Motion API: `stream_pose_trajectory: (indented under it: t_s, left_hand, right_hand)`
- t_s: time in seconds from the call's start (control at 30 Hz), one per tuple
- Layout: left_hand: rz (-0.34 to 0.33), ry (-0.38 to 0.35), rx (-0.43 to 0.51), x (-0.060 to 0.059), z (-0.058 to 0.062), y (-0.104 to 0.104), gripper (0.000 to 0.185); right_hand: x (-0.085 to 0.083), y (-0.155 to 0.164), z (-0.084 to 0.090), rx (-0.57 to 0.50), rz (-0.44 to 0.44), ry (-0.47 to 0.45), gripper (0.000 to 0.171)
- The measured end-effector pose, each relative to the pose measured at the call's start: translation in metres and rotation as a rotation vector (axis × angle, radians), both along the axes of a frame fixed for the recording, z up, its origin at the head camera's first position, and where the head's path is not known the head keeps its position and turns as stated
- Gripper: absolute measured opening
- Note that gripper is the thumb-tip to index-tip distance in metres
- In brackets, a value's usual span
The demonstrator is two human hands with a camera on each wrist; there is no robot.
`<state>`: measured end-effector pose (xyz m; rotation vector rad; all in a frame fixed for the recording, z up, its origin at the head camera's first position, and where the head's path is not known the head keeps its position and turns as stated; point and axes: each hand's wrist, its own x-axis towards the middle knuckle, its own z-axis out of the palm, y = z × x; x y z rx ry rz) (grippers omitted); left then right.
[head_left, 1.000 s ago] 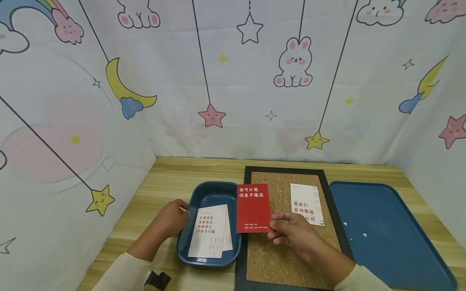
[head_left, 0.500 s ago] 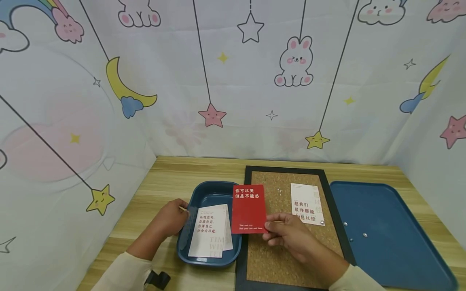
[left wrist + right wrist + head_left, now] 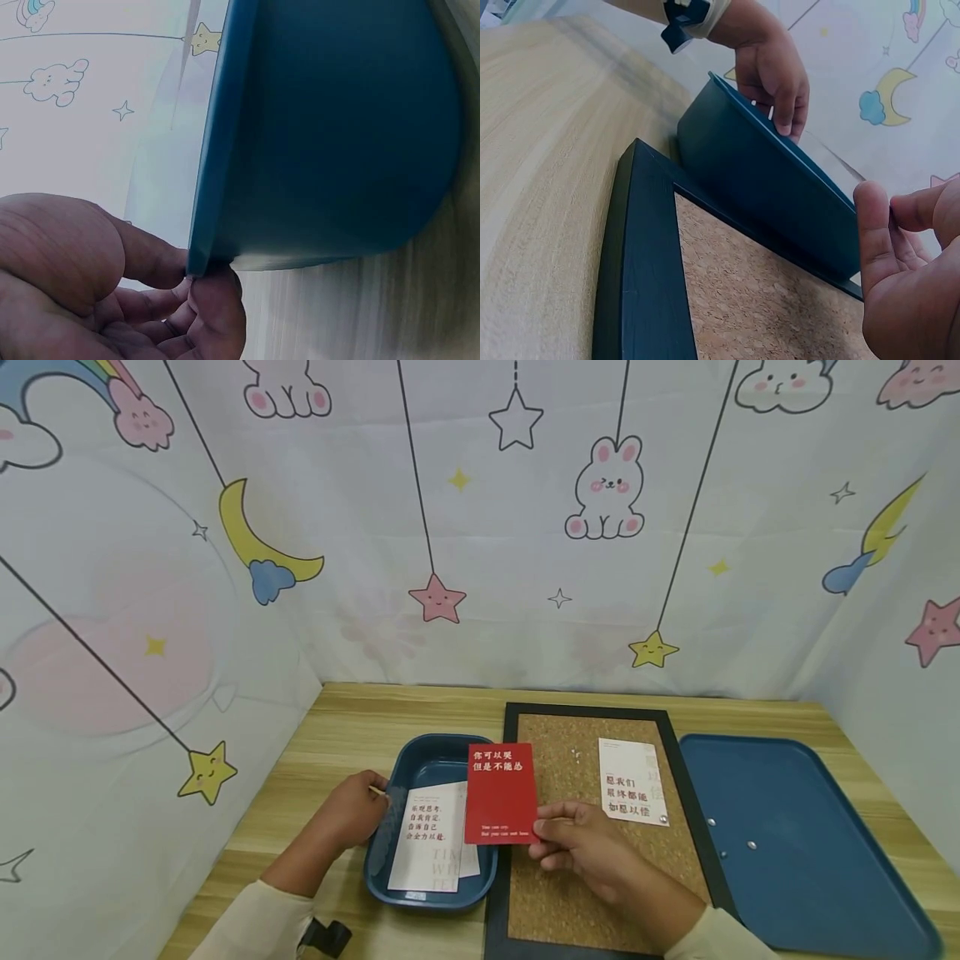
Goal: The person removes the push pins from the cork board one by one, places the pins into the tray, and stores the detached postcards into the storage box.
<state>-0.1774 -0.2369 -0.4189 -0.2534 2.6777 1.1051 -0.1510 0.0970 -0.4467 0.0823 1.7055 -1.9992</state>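
Observation:
My right hand [image 3: 581, 852] pinches the lower right corner of a red card [image 3: 501, 793] with white writing, held above the seam between the small blue tray [image 3: 420, 893] and the cork board [image 3: 585, 893]. In the tray lie two white cards [image 3: 429, 839]. My left hand [image 3: 360, 810] grips the tray's left rim; the left wrist view shows the thumb and fingers [image 3: 214, 289] pinching the rim of the tray [image 3: 330, 135]. The right wrist view shows my right hand [image 3: 907, 262] beside the tray [image 3: 765, 195] and the board's black frame [image 3: 637, 262]; the red card is out of that view.
A white card [image 3: 632, 779] is pinned on the cork board at upper right. A large blue tray [image 3: 795, 843] at the right holds a few metal pins [image 3: 750, 843]. Cartoon-printed cloth walls close off the back and both sides of the wooden table [image 3: 345, 727].
My right hand has carried the red card leftward, from over the cork board's left edge to partly over the small blue tray. The left hand has stayed on the rim.

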Motion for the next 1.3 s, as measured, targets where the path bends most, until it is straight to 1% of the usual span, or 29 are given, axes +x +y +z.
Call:
stream_pose_trajectory:
  t_s: [0.37, 1.3]
  left_hand:
    - [0.002, 0.003, 0.0, 0.0, -0.001, 0.0, 0.029]
    - [0.002, 0.012, -0.002, 0.002, 0.0, 0.0, 0.03]
  right_hand:
    - [0.001, -0.009, 0.0, -0.01, 0.002, 0.01, 0.04]
    - [0.002, -0.029, 0.001, -0.044, 0.022, 0.006, 0.035]
